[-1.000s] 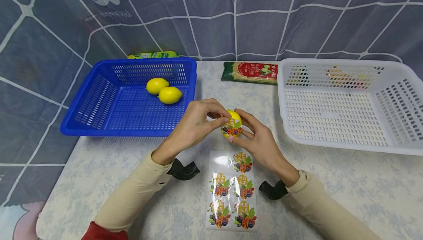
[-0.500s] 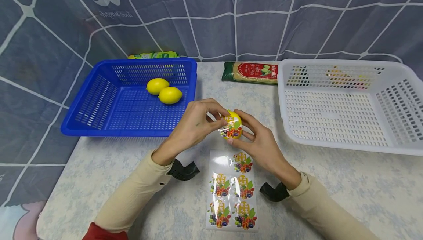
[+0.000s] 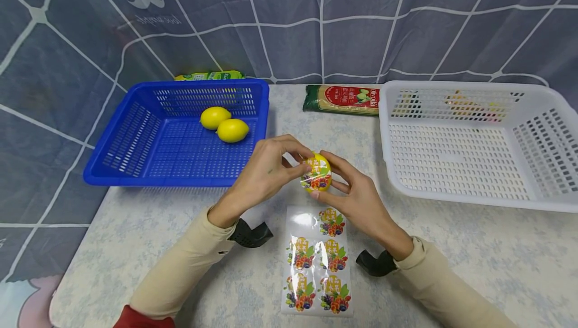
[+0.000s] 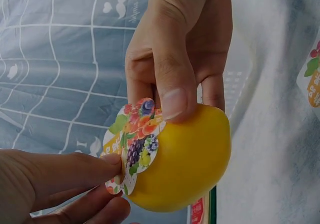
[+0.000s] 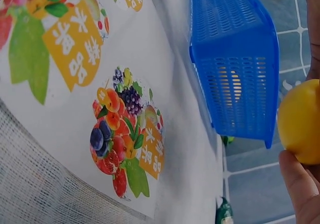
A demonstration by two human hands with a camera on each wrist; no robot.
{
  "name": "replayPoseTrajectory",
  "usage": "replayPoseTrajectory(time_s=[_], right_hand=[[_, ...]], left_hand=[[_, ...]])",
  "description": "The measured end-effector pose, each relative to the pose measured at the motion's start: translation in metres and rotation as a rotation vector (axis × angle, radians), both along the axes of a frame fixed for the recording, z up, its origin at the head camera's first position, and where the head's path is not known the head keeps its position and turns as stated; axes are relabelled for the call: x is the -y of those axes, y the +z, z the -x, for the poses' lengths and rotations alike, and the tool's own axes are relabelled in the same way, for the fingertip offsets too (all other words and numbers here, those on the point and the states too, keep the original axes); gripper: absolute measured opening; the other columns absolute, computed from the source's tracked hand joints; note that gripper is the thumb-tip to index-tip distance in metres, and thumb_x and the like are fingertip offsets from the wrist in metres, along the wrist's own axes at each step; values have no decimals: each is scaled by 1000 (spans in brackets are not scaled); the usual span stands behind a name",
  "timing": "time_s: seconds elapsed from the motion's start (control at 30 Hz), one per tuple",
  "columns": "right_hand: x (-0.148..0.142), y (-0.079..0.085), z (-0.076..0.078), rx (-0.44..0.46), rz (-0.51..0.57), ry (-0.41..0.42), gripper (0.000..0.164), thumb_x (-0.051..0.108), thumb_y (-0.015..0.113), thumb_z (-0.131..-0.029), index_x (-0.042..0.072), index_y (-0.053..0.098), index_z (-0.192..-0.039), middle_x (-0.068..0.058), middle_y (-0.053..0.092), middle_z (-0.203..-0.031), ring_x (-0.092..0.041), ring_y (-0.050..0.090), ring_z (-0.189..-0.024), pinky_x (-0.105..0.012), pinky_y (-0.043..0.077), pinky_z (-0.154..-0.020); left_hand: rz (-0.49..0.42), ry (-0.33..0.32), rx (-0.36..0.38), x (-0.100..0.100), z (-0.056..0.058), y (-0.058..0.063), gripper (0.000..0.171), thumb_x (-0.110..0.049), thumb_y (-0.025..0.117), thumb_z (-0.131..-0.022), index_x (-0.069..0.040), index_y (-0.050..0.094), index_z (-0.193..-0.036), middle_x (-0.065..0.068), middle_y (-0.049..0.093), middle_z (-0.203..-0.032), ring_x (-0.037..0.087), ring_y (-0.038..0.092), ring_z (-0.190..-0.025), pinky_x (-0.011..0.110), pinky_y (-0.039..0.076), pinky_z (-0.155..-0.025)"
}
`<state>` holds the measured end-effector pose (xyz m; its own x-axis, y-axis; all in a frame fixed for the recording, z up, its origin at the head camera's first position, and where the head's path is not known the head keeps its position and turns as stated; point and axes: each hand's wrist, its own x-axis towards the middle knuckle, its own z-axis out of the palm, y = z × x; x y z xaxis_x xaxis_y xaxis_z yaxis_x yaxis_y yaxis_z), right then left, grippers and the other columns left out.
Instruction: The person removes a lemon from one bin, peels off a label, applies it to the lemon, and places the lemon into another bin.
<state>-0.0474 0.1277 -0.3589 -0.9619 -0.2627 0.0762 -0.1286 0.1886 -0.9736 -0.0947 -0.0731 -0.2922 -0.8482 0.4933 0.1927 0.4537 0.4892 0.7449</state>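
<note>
One lemon (image 4: 187, 159) is gripped by the right hand (image 3: 357, 190); against the lemon, one fruit-printed sticker (image 4: 142, 141) is pinched at its edge by the left hand (image 3: 266, 170).

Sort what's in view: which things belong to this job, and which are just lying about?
Likely in the job:
lemon in the right hand
sticker pinched by the left hand
sticker sheet
two lemons in the blue basket
white basket, possibly

Apparently lying about:
red-labelled packet
yellow-green packet
</note>
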Motion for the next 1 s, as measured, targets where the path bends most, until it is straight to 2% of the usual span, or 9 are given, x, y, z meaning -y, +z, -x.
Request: replayPoseTrajectory(time_s=[0.17, 0.33, 0.53, 0.67, 0.9, 1.0], right_hand=[[-1, 2, -1, 5, 2, 1, 77, 24, 78, -86, 20, 38, -151, -1, 40, -151, -16, 40, -137, -24, 45, -100], [-2, 5, 0, -5, -2, -14, 76, 24, 78, -86, 23, 38, -151, 1, 38, -153, -16, 41, -137, -25, 46, -100], [-2, 8, -1, -20, 14, -17, 75, 23, 78, -86, 24, 39, -151, 4, 37, -153, -15, 39, -139, -25, 45, -101], [-3, 9, -2, -24, 28, -10, 76, 21, 78, -86, 24, 39, -151, 4, 36, -154, -15, 37, -139, -25, 45, -102], [-4, 11, -1, -44, 85, 14, 76, 13, 77, -86, 20, 38, -151, 1, 36, -155, -14, 36, -140, -27, 44, -103], [-5, 12, -1, -43, 103, 25, 76, 12, 77, -86, 20, 38, -151, 3, 36, -154, -14, 36, -140, -27, 43, -104]], left_hand=[[12, 20, 14, 0, -1, -1, 28, -13, 75, -87, -5, 71, -114, 4, 69, -101, 19, 63, -89, 30, 56, -72], [23, 18, 54, 3, -3, -1, 33, -21, 72, -91, -7, 67, -120, 6, 65, -114, 16, 62, -94, 32, 57, -75], [55, -13, 198, 8, -6, 0, 49, -33, 68, -94, -12, 55, -136, 5, 57, -133, 17, 61, -107, 33, 56, -83], [83, -47, 282, 8, -5, 0, 55, -35, 67, -94, -15, 47, -142, 4, 55, -136, 19, 62, -109, 36, 55, -87], [-35, -139, 448, 11, -2, -1, 54, -30, 66, -96, -16, 44, -143, 11, 56, -131, 23, 66, -105, 35, 57, -84], [-53, -138, 449, 11, -2, -1, 54, -28, 67, -95, -16, 45, -142, 10, 57, -128, 24, 64, -108, 35, 56, -86]])
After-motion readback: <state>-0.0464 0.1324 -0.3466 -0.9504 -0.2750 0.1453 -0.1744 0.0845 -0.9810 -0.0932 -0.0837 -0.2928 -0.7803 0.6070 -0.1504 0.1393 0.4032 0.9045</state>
